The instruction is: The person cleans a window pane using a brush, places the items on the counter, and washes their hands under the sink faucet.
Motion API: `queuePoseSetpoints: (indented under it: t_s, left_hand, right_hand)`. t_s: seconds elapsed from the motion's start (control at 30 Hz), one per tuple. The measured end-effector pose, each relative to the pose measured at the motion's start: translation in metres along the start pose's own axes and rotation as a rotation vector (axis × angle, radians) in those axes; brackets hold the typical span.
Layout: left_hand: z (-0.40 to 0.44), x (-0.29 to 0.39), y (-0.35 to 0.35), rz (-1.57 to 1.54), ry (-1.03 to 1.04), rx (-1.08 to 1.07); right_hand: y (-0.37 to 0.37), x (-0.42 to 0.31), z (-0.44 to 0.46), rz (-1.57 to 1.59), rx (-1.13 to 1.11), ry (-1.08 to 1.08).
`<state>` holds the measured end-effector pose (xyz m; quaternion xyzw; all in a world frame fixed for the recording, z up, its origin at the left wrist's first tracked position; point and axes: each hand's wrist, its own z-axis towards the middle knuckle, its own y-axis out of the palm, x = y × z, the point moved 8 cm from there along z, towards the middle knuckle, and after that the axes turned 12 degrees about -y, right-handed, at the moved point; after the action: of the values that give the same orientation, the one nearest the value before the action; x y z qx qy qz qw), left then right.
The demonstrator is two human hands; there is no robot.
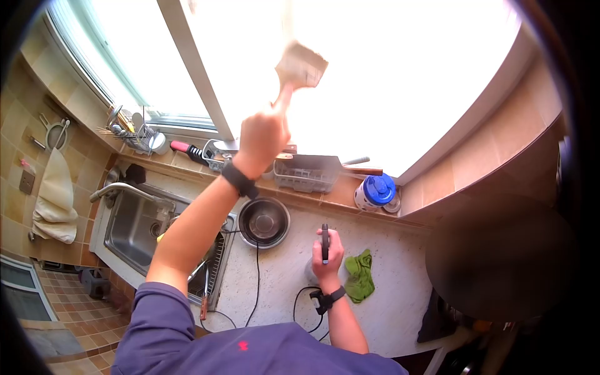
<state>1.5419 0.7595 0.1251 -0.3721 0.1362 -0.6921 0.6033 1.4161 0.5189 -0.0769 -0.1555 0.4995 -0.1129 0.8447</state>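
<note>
My left hand [262, 140] is raised in front of the bright window, fingers closed around the handle of a flat beige tool with a wide head [303, 65]. Glare and motion blur hide its exact kind. Over the counter [390, 269], my right hand [328, 253] is closed around an item with a narrow black upper part [325, 242]. A pale grey body [310, 271] shows beneath that hand, partly covered by it. Just to the right lies a crumpled green cloth [359, 276]. Both wrists wear black bands.
A round metal pan [264, 222] stands beside the sink [128, 225] and drying rack. Along the sill are a grey plastic basket [306, 180] and a blue-lidded container [376, 190]. Black cables cross the counter. A large dark round shape [503, 265] blocks the right side.
</note>
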Motion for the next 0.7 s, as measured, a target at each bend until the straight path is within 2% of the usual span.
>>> queuePoseSetpoints:
  t_s: [0.13, 0.17, 0.23, 0.3, 0.33, 0.37, 0.43, 0.47, 0.6, 0.63, 0.7]
  left_hand:
    - [-0.019, -0.027, 0.033, 0.175, 0.178, -0.253]
    - [-0.003, -0.027, 0.016, 0.184, 0.219, -0.216]
    - [0.038, -0.017, -0.038, 0.207, 0.234, 0.041]
    - [0.065, -0.011, -0.063, 0.113, 0.221, 0.133]
    - [0.060, -0.015, -0.048, 0.085, 0.214, 0.089]
    - [0.045, -0.019, -0.024, 0.165, 0.236, -0.043]
    - [0.009, -0.021, 0.016, 0.272, 0.440, -0.268]
    - [0.003, -0.021, 0.021, 0.338, 0.567, -0.229]
    - [0.073, 0.002, -0.064, 0.147, 0.246, 0.137]
    - [0.073, 0.003, -0.060, 0.103, 0.257, 0.133]
    - [0.034, -0.006, 0.002, 0.189, 0.385, -0.178]
  right_hand:
    - [0.000, -0.002, -0.001, 0.005, 0.021, -0.044]
    - [0.000, -0.003, -0.001, 0.010, 0.032, -0.059]
    - [0.000, -0.001, -0.001, 0.031, 0.025, -0.018]
    - [0.004, 0.001, -0.003, 0.030, 0.013, 0.008]
    - [0.005, 0.002, -0.002, 0.017, -0.003, 0.012]
    - [0.005, 0.003, -0.001, 0.004, -0.020, 0.009]
    - [0.006, -0.001, 0.001, -0.019, -0.019, -0.030]
    - [0.008, -0.004, 0.002, -0.028, -0.013, -0.048]
    - [0.013, -0.007, 0.002, -0.024, -0.022, -0.097]
    - [0.015, -0.007, 0.001, -0.020, -0.027, -0.081]
    - [0.014, -0.005, -0.001, -0.023, -0.043, -0.061]
